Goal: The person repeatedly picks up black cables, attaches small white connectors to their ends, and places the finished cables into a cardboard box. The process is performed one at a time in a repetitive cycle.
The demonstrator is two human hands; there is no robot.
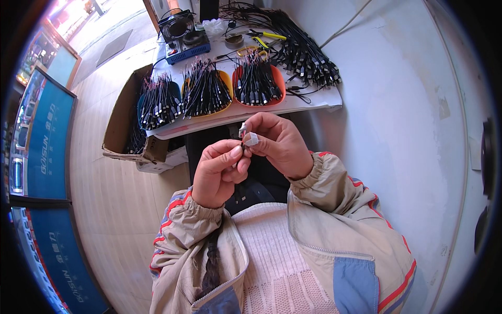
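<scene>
My left hand (222,168) pinches a thin black cable (242,147) between thumb and fingertips, in front of my chest. Fine red wires (243,134) stick up from its end. My right hand (280,142) meets it from the right, its thumb and forefinger closed round the wire ends. White tape (251,139) is wrapped on the right thumb, and a small whitish piece shows by the forefinger tip. The rest of the cable is hidden by my fingers. Both hands are just off the table's near edge.
Blue (140,110), yellow (229,83) and red (281,83) bowls of short black cables line the white table (209,121). Behind are a blue-based device with a fan (180,44), yellow-handled cutters (266,39) and a cable heap (314,63). A cardboard box (117,120) stands left; a wall (397,104) right.
</scene>
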